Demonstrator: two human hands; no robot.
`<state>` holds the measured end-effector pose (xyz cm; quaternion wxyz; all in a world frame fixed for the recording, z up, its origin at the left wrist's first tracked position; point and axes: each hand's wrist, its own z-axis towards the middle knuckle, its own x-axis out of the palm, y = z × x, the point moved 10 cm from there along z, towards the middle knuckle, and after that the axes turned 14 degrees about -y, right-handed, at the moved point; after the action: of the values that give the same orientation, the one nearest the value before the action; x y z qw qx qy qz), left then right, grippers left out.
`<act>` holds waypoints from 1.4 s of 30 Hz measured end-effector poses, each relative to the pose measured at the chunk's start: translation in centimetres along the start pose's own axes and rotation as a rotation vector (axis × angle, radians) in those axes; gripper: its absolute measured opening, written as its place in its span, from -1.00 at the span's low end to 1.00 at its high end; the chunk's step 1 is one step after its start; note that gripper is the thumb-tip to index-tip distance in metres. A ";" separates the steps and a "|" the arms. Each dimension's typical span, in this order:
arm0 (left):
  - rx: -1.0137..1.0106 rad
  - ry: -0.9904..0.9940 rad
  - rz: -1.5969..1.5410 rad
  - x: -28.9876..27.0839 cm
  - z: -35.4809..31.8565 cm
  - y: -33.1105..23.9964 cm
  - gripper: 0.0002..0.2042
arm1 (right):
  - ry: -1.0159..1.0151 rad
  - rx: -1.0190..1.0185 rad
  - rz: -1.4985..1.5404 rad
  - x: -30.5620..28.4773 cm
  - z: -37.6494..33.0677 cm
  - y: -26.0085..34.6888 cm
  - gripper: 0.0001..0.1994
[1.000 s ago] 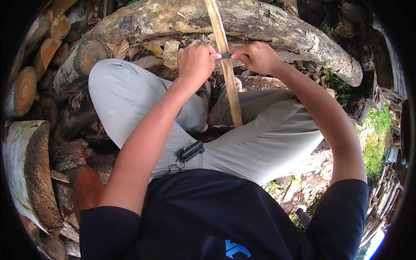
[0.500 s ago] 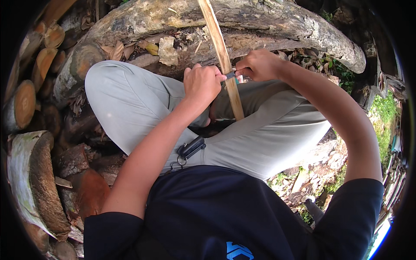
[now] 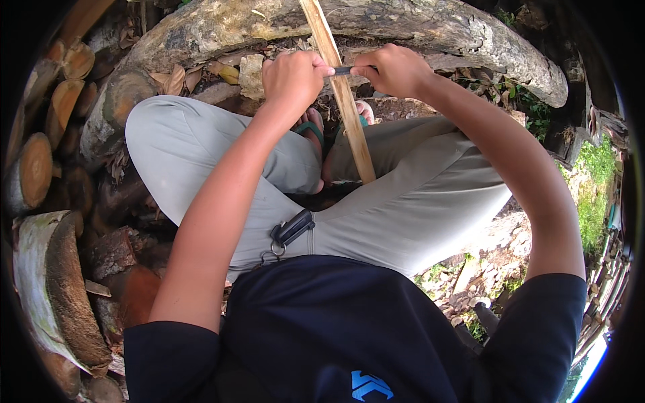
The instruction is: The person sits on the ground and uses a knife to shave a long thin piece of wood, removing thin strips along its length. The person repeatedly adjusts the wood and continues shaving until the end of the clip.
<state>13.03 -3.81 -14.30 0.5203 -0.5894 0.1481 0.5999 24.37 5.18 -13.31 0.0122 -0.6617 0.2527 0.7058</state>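
Note:
A long pale strip of split wood (image 3: pixel 351 114) slants up from between my legs, its far end lying over a big log. Across it, flat on its near face, runs the short dark blade of a knife (image 3: pixel 342 70). My left hand (image 3: pixel 293 79) is closed, thumb and fingers pinching the blade's left end. On the other side my right hand (image 3: pixel 398 71) is wrapped round the handle, which is mostly hidden in the fist. Both arms reach far forward.
Beyond my hands lies the big bark-covered log (image 3: pixel 443 30). Cut logs (image 3: pixel 33 171) are stacked along the left. My bent legs (image 3: pixel 181 154) flank the strip, with sandalled feet (image 3: pixel 312 127) close by. A black sheath (image 3: pixel 292 228) hangs at my waist.
Both hands have slid the knife away from me along the strip, toward the log. The strip's upper part has shifted slightly left, and my sandalled feet now show more.

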 end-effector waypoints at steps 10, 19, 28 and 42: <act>-0.078 0.002 -0.025 0.1 -7.3 -1.2 -0.80 | 0.173 -0.151 0.093 1.7 -3.3 2.5 -0.86; -0.126 0.160 -0.045 1.2 -9.1 -0.6 -0.81 | 0.265 -0.242 0.068 3.0 -4.1 3.3 -0.89; -0.045 0.119 -0.046 0.5 -5.4 -0.2 -0.78 | 0.207 -0.104 0.038 2.3 -2.4 2.2 -0.79; 0.017 -0.036 -0.095 -0.7 -7.8 -1.5 -0.82 | 0.190 -0.122 0.004 1.9 -3.8 3.0 -0.82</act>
<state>18.41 -9.62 -15.09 0.5557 -0.5805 0.1157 0.5838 26.64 0.58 -14.05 -0.0538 -0.7247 0.2106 0.6539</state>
